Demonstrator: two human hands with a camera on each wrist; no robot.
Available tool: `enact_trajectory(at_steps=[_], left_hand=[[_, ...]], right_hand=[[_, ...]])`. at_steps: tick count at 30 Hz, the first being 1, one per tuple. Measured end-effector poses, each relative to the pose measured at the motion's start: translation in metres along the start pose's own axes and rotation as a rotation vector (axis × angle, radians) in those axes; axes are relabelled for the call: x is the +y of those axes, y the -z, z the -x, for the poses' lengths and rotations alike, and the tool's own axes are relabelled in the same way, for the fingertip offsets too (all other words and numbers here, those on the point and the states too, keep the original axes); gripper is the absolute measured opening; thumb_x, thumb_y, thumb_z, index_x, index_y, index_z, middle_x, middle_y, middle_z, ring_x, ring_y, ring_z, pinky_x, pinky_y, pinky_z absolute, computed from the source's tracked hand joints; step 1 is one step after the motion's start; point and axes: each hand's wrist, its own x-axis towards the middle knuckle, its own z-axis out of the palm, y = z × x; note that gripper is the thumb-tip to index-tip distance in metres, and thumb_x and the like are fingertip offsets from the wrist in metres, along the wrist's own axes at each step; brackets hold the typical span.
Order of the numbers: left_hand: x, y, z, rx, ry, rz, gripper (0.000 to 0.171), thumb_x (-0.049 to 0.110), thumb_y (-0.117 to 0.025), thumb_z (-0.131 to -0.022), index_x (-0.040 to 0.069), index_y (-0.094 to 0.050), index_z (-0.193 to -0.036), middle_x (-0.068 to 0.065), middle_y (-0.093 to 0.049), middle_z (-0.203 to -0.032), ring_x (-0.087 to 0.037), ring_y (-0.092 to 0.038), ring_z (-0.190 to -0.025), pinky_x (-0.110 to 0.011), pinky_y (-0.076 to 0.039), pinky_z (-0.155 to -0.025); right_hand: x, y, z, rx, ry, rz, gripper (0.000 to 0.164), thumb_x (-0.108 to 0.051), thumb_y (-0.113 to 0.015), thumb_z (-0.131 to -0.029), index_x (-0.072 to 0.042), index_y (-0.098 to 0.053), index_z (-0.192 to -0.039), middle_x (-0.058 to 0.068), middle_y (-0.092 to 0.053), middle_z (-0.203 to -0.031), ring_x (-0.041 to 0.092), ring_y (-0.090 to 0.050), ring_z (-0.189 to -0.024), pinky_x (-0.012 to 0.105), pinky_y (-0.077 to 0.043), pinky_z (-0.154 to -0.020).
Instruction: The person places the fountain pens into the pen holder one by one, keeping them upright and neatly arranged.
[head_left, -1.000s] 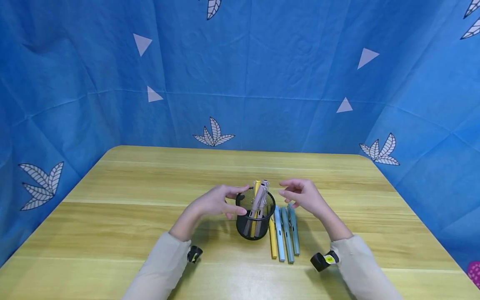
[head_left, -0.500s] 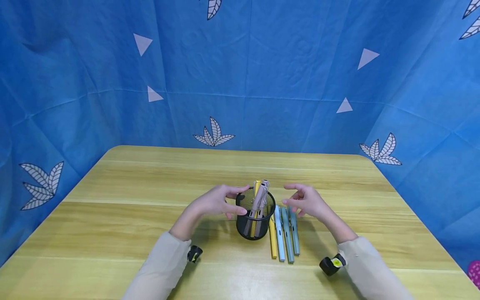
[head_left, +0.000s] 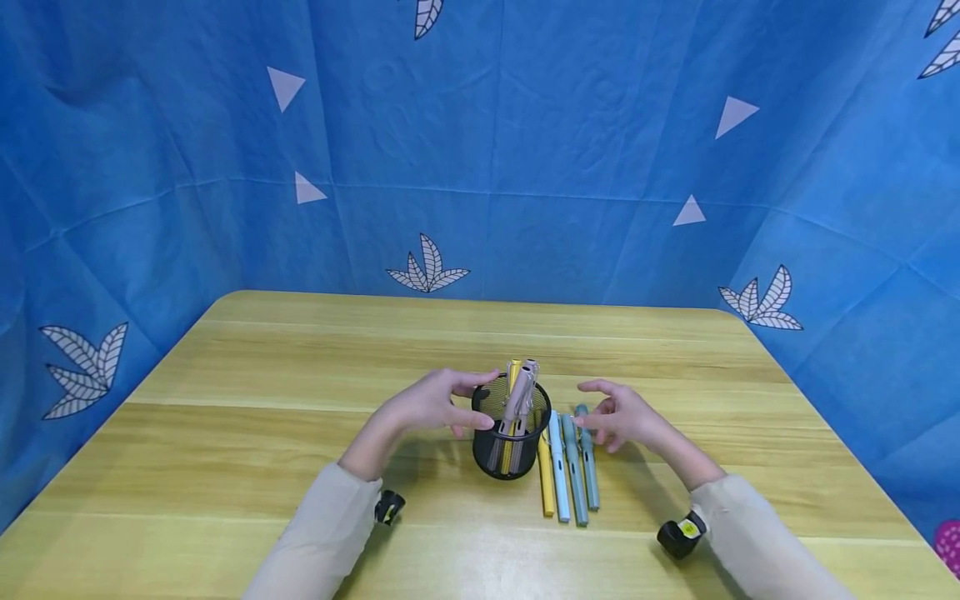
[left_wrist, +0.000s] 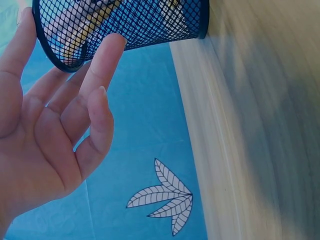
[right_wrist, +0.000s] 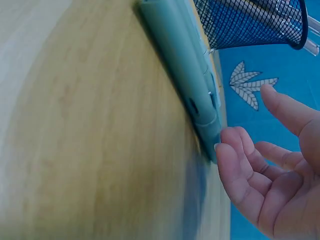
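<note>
A black mesh pen holder [head_left: 486, 458] stands upright with purple-grey pens [head_left: 517, 400] and a yellow pen [head_left: 515, 367] in it. My left hand [head_left: 427, 406] is at its left side, thumb and fingers extended along the rim; in the left wrist view fingertips touch the mesh cup [left_wrist: 150, 22]. To the holder's right, a yellow pen [head_left: 547, 487], a light blue pen [head_left: 559, 479] and two teal pens [head_left: 576, 487] lie side by side. My right hand [head_left: 626, 415] is over their far ends, holding nothing. In the right wrist view, its fingertips reach the cap end of a teal pen [right_wrist: 185, 65].
The wooden table [head_left: 300, 358] extends around the pens and holder. A blue patterned cloth [head_left: 480, 150] hangs behind and at both sides. Black wrist cameras [head_left: 681, 534] sit at both sleeves. A pink dotted thing [head_left: 949, 542] shows at the right edge.
My right hand has moved right and toward me, from beside the holder to over the far ends of the teal pens. The left hand, holder and pens have stayed in place.
</note>
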Motion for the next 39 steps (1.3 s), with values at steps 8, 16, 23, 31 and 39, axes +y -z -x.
enact_trajectory(at_steps=[8, 16, 23, 31, 39], left_hand=[[0.0, -0.001, -0.001, -0.004, -0.007, -0.001, 0.069, 0.027, -0.07, -0.078, 0.02, -0.036, -0.138, -0.015, -0.036, -0.137, -0.03, -0.062, -0.062, -0.041, -0.035, -0.094], [0.002, 0.0, 0.0, -0.001, 0.004, -0.003, 0.068, 0.026, -0.07, -0.078, 0.022, -0.037, -0.137, -0.012, -0.036, -0.137, -0.03, -0.062, -0.063, -0.039, -0.036, -0.092], [0.002, 0.0, 0.0, -0.004, -0.004, 0.002, 0.068, 0.026, -0.07, -0.078, 0.021, -0.037, -0.137, -0.013, -0.036, -0.138, -0.031, -0.062, -0.064, -0.042, -0.033, -0.095], [0.002, 0.0, 0.0, 0.001, -0.005, 0.005, 0.068, 0.025, -0.069, -0.078, 0.02, -0.037, -0.138, -0.009, -0.037, -0.137, -0.032, -0.062, -0.063, -0.04, -0.036, -0.093], [0.0, 0.0, 0.0, -0.002, -0.021, 0.005, 0.068, 0.025, -0.07, -0.078, 0.018, -0.036, -0.138, -0.008, -0.036, -0.138, -0.03, -0.062, -0.063, -0.045, -0.031, -0.096]], right_hand=[[0.012, 0.003, 0.002, -0.097, -0.074, -0.014, 0.077, -0.017, -0.066, -0.082, -0.001, -0.018, -0.14, 0.013, -0.055, -0.07, 0.018, -0.055, -0.051, 0.033, -0.049, -0.046], [0.017, 0.005, 0.001, -0.17, -0.105, 0.05, 0.088, -0.022, -0.067, -0.081, -0.002, -0.008, -0.142, 0.011, -0.057, -0.065, 0.017, -0.054, -0.048, 0.033, -0.049, -0.045], [0.016, 0.006, 0.0, -0.172, -0.134, 0.058, 0.089, -0.02, -0.068, -0.08, -0.003, -0.007, -0.143, 0.011, -0.057, -0.063, 0.015, -0.051, -0.045, 0.032, -0.048, -0.044], [0.013, 0.004, -0.001, -0.167, -0.134, 0.078, 0.087, -0.017, -0.068, -0.08, -0.001, -0.01, -0.142, 0.01, -0.056, -0.062, 0.014, -0.05, -0.043, 0.032, -0.048, -0.043], [0.012, 0.002, -0.001, -0.154, -0.154, 0.082, 0.084, -0.015, -0.069, -0.079, 0.0, -0.014, -0.141, 0.01, -0.054, -0.062, 0.013, -0.049, -0.041, 0.03, -0.047, -0.042]])
